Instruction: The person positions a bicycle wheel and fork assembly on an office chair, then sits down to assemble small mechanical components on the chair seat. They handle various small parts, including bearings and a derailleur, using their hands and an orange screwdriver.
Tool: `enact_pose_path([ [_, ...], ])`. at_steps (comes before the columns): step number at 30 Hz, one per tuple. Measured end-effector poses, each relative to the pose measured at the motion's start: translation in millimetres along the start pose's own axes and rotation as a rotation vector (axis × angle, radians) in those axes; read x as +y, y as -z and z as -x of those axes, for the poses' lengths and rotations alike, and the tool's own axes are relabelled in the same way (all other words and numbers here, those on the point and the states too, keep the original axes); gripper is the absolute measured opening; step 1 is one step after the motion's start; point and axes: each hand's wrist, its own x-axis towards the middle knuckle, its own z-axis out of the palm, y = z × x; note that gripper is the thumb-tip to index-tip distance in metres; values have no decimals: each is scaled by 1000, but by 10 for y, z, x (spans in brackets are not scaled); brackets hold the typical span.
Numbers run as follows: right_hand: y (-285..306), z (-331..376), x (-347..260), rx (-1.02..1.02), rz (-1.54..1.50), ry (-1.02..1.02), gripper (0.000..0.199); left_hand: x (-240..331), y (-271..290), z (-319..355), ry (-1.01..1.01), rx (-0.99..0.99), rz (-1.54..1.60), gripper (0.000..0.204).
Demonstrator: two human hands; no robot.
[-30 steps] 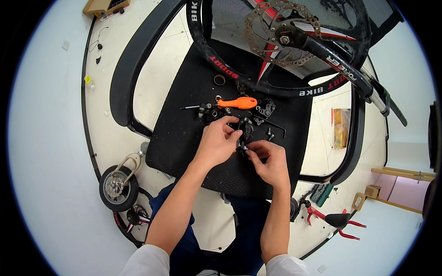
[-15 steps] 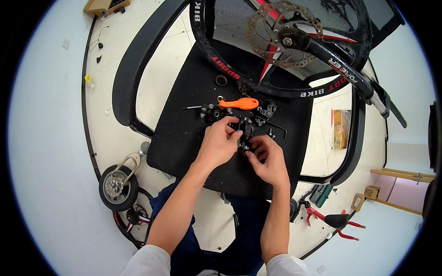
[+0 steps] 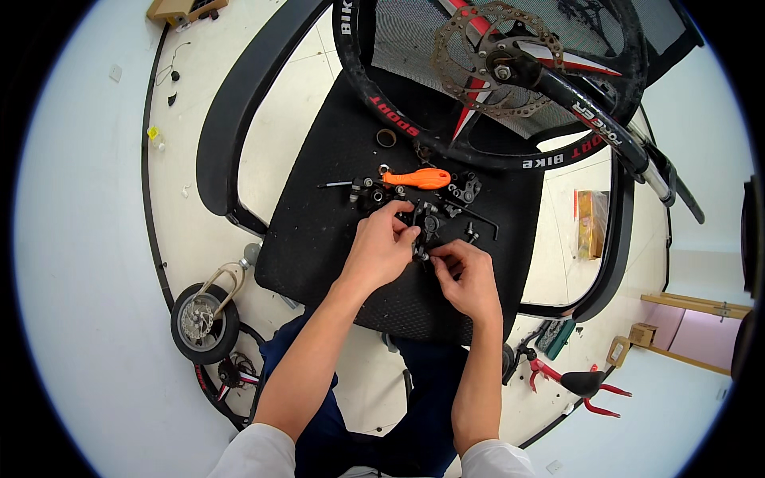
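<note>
Over the black chair seat (image 3: 319, 227), my left hand (image 3: 384, 247) grips a dark bicycle brake caliper (image 3: 431, 227) between thumb and fingers. My right hand (image 3: 468, 279) is closed in a pinch at the caliper's near end, against a small bolt-like piece there; the fingertips partly cover it. Just beyond lies a screwdriver (image 3: 416, 178) with an orange handle, its shaft pointing left. Dark metal brake parts (image 3: 368, 193) sit left of the caliper, and another metal part (image 3: 468, 189) to its right. A black hex key (image 3: 484, 221) and a small bolt (image 3: 471, 233) rest beside my right hand.
A bicycle wheel (image 3: 373, 102) with a brake disc (image 3: 446, 73) and fork (image 3: 594, 119) leans on the chair's far side. A dark ring (image 3: 386, 139) lies near its tyre. Armrests (image 3: 221, 151) flank the seat. A small wheel (image 3: 225, 328) stands on the floor at left.
My right fingers have drawn together and closed on the caliper's near end. My left hand keeps its hold in nearly the same place.
</note>
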Motion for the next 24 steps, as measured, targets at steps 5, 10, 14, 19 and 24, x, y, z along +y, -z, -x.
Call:
enact_pose_path([
  [5,-25,-17,-71,23,-46,-23,14,-13,2,-5,17,6,-6,35],
  [10,2,-2,-60,-2,-82,-170,14,-21,10,11,20,35,-30,33],
  [14,135,8,-44,23,53,-174,16,21,18,24,9,33,-83,31],
  [19,157,16,19,141,72,-68,25,105,41,48,-19,22,-102,31],
  [24,-42,-58,-74,223,-464,-260,42,24,-16,-16,-67,-52,166,28],
])
